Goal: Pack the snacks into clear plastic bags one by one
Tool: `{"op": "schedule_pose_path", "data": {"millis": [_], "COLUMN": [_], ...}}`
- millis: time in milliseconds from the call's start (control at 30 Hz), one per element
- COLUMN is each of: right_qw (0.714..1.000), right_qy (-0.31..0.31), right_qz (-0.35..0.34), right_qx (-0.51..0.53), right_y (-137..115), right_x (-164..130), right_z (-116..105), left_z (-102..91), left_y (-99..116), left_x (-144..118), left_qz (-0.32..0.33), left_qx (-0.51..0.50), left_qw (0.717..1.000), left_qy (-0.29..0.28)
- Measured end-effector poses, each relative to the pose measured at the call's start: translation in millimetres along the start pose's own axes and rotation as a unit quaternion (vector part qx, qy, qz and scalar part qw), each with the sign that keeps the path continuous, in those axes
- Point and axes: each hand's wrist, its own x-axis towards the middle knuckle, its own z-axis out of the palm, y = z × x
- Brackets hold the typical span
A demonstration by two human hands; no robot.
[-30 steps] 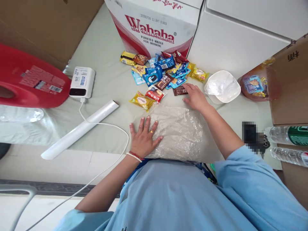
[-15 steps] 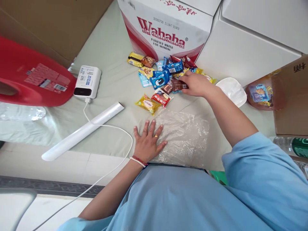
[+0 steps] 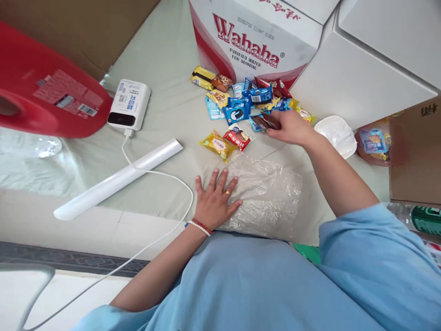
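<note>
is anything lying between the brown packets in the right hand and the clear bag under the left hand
Nothing visible blocks that stretch. The right hand holds the brown packets above bare cloth, and the clear bag lies just below. A red packet and a yellow packet lie off to the side. The left hand presses the bag's edge.

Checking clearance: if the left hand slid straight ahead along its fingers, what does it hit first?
Likely the yellow snack packet, just beyond the left hand, which lies flat on the clear plastic bag; the red packet sits beside it. Depth is approximate.
</note>
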Motion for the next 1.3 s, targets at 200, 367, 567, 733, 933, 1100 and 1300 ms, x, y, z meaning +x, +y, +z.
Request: {"op": "schedule_pose_path", "data": {"millis": [200,367,567,733,933,1100,1300], "right_qw": [0.906,0.946,0.982,0.978,0.979,0.981,0.986], "right_qy": [-0.314,-0.293,-0.145,-0.175,-0.158,-0.148,-0.127], "right_qz": [0.008,0.046,0.11,0.109,0.113,0.105,0.079], "right_qx": [0.284,0.134,-0.045,-0.038,-0.068,-0.075,-0.073], "right_y": [-22,-45,-68,-96,-102,-98,-98], "right_x": [-93,-113,-133,-141,-154,-161,-151], "right_z": [22,58,59,87,103,97,96], "left_z": [0.2,0.9,1.6,1.6,0.6,-1.1,0.1], "left_y": [-1,-1,0,0,-1,-2,-1], "left_x": [0,-1,-2,-2,-3,-3,-2], "left_qz": [0.003,0.001,0.002,0.003,0.009,0.006,0.006], "left_qx": [-0.017,-0.015,-0.01,-0.015,-0.013,-0.017,-0.023], "left_qw": [1.0,1.0,1.0,1.0,1.0,1.0,1.0], "left_qy": [-0.004,0.0,-0.002,0.005,0.007,0.0,0.007]}}
